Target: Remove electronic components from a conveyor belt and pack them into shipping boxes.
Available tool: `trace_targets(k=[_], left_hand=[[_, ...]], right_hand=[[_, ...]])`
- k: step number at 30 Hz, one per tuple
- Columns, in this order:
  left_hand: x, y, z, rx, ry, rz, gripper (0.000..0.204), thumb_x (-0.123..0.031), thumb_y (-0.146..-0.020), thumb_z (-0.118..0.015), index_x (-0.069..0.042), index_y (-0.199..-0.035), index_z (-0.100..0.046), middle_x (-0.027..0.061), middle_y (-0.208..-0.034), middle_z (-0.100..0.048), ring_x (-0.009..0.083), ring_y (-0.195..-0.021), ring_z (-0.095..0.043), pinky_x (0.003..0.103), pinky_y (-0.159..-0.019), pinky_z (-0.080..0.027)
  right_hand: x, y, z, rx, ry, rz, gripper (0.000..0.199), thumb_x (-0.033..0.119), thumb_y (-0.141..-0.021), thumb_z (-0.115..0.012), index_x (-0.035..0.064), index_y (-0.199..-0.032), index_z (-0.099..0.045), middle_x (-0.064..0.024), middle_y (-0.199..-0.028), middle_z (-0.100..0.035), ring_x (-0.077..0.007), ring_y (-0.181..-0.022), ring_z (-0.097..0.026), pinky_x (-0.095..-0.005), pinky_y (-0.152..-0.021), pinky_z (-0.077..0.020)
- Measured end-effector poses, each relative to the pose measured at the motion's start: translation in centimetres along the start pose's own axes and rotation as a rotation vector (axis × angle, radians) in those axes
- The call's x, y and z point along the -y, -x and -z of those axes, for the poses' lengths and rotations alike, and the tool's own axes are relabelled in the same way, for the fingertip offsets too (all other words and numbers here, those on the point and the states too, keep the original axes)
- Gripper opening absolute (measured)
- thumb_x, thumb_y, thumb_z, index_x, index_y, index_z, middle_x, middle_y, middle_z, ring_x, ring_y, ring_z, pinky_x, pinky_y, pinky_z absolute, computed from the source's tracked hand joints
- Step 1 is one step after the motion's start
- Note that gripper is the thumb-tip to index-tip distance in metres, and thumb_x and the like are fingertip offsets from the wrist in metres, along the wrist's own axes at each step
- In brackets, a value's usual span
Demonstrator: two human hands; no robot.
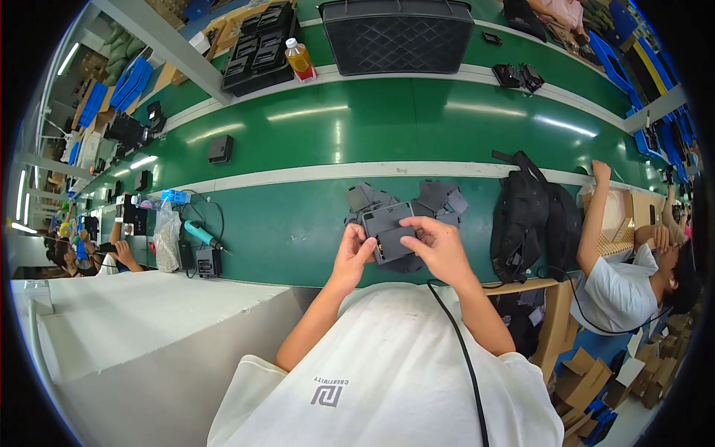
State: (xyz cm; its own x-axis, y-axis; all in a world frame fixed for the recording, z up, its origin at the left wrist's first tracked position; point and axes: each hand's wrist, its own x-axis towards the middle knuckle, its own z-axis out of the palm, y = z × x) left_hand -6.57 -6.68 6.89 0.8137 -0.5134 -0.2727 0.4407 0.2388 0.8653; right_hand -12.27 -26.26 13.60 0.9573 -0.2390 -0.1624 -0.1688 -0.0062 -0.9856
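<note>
Both my hands hold a dark grey rectangular plastic case (389, 217) in front of my chest, above the green bench. My left hand (350, 257) grips its left side, the thumb on the front edge. On the right, my right hand (441, 246) pinches it, thumb and fingers pressed on a flat cover piece (397, 242) lying over the case's near half. A small yellowish detail shows at its lower left edge. Just beyond lie two loose heaps of flat dark plastic pieces, a left heap (363, 197) and a right heap (439, 197); the case partly hides the left one.
A black backpack (514, 220) stands right of the heaps, near a seated person (625, 290). At left are a teal electric screwdriver (199, 232), a clear bag (167, 238) and a black block (208, 262). A dark box (220, 149) sits on the green belt (357, 138).
</note>
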Motion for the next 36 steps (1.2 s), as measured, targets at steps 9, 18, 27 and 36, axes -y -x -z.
trace_targets(k=[9,18,27,36], left_hand=[[-2.3,1.8,-1.0,0.063,-0.021,-0.002,0.025,-0.005,-0.092,-0.059,-0.01,-0.094,-0.035,0.0016,-0.088,-0.046,0.0094,-0.075,-0.046,0.021,-0.067,-0.042],[-3.0,1.7,-0.3,0.061,-0.167,-0.015,0.041,0.007,-0.078,-0.067,-0.012,-0.09,-0.033,0.0016,-0.086,-0.046,0.0087,-0.077,-0.047,0.02,-0.068,-0.042],[-2.2,-1.3,-2.6,0.222,-0.083,0.114,0.043,0.006,-0.072,-0.064,-0.008,-0.109,-0.045,0.0052,-0.105,-0.057,0.016,-0.091,-0.055,0.025,-0.086,-0.042],[2.4,-19.4,0.0,0.197,-0.32,0.186,0.029,-0.005,-0.082,-0.066,-0.01,-0.102,-0.045,0.0058,-0.102,-0.055,0.0164,-0.09,-0.053,0.029,-0.082,-0.043]], right_hand=[[0.7,1.8,-1.0,0.051,0.132,-0.019,0.022,-0.001,-0.078,-0.068,-0.0023,-0.1,-0.068,-0.0035,-0.072,-0.06,-0.0081,-0.057,-0.046,-0.0196,-0.055,-0.0425],[-0.1,2.1,-2.2,-0.346,0.508,0.475,0.055,0.008,-0.076,-0.073,0.0021,-0.128,-0.054,-0.0142,-0.122,-0.053,-0.0214,-0.101,-0.055,-0.0322,-0.089,-0.0449],[-5.3,4.0,-1.6,-0.174,-0.127,0.041,0.065,0.022,-0.089,-0.063,-0.0065,-0.139,-0.033,-0.0243,-0.134,-0.05,-0.031,-0.118,-0.053,-0.036,-0.099,-0.0415],[-11.9,14.2,2.2,-0.653,0.012,-0.085,0.057,0.035,-0.093,-0.061,-0.0009,-0.134,-0.044,-0.0187,-0.131,-0.054,-0.0297,-0.117,-0.055,-0.0384,-0.098,-0.0439]])
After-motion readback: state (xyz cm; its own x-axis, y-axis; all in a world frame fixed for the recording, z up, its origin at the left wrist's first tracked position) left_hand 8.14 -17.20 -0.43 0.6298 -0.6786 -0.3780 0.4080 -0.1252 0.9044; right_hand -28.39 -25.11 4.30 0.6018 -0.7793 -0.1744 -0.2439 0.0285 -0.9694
